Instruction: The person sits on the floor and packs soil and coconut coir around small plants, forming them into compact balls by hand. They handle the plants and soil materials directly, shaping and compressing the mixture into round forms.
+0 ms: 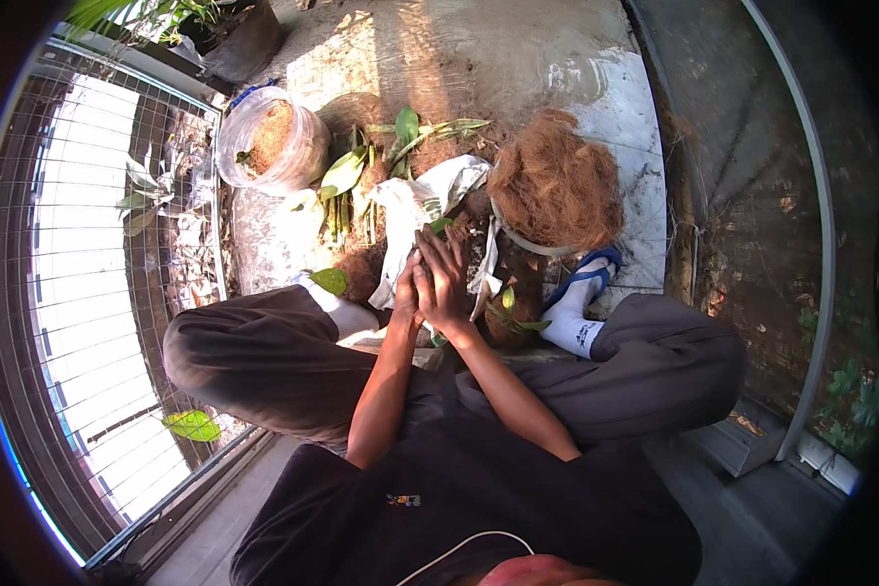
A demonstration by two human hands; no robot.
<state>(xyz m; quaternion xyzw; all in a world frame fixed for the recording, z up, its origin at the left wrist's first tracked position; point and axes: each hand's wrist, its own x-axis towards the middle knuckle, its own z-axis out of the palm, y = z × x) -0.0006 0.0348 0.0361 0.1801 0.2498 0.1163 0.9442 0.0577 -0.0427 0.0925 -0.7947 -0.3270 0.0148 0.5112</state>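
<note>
My right hand (442, 289) lies against my left hand (407, 295), palm toward palm, in front of my crossed legs. The right hand's fingers are stretched out and slightly spread. My left hand is partly covered by the right, with its fingers straight too. Whether anything lies between the palms cannot be seen. Beneath and beyond them spreads a crumpled white sack (449, 184) with dark soil (474, 213) on it. A green leaf (439, 225) shows just past my fingertips. A brown fibre ball with a small leafy plant (509, 317) sits right of my hands.
A bowl heaped with brown coconut fibre (557, 181) stands at the right. At the left is a clear plastic tub (227, 146) with fibre inside. Cut leafy stems (342, 200) lie between. Wire mesh (98, 234) borders the left, a dark screen (752, 186) the right.
</note>
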